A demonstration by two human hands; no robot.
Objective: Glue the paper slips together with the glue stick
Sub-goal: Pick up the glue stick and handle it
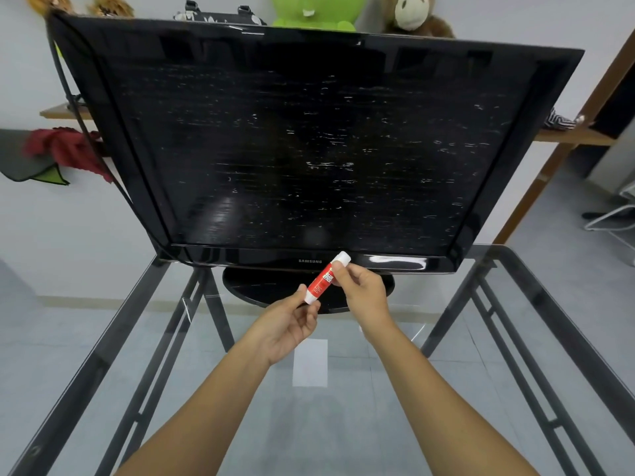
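A red glue stick (322, 282) with white ends is held tilted in the air above the glass table. My left hand (288, 329) pinches its lower white end. My right hand (360, 292) grips it near the upper white cap (342, 258). A white paper slip (310, 363) lies flat on the glass below my hands, partly hidden by my left hand. I cannot tell whether it is one slip or more stacked.
A large black monitor (309, 149) on a round stand (261, 290) stands at the back of the glass table (446, 389). The table's dark metal frame (151, 369) shows through the glass. Shelves with cloths and plush toys line the wall behind.
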